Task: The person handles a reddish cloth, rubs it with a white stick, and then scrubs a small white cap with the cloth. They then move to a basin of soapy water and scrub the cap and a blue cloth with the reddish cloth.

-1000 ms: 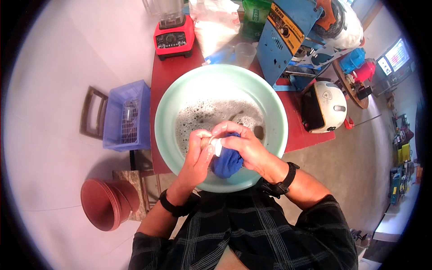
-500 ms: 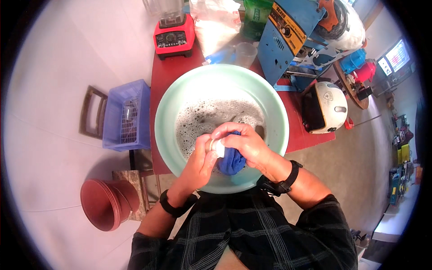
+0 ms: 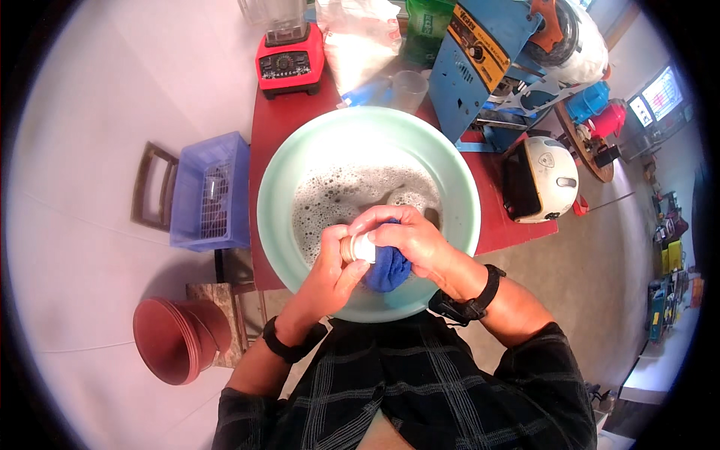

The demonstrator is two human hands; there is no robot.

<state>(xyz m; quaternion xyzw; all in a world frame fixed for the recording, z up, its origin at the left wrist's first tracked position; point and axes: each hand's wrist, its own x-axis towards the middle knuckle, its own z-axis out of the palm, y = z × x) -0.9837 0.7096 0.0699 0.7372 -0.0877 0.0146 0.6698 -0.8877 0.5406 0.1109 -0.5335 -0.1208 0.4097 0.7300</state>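
Note:
A wide pale green basin (image 3: pixel 271 202) holds cloudy water topped with foam bubbles (image 3: pixel 322 202). Above its near side, my left hand (image 3: pixel 334 270) is closed round a small white, rounded piece with a tan end (image 3: pixel 364 248); its exact kind I cannot make out, as fingers cover much of it. My right hand (image 3: pixel 411 238) curls over from the other side, thumb against the white piece. Bunched under that palm hangs a blue cloth (image 3: pixel 390 271), gripped by the right fingers. Another round shape (image 3: pixel 409 196) lies partly sunk in the suds beyond my hands.
The basin stands on a red table (image 3: pixel 517 234). Behind it are a red blender (image 3: pixel 285 64), a white sack (image 3: pixel 356 45), a clear plastic cup (image 3: pixel 409 91) and a blue machine (image 3: pixel 469 75). A white helmet (image 3: pixel 551 180) sits right; a blue crate (image 3: pixel 187 195) and brown buckets (image 3: pixel 161 341) stand left.
Both hands stay nearly in place over the basin. The white piece has turned slightly, so its tan end shows more between the left fingers.

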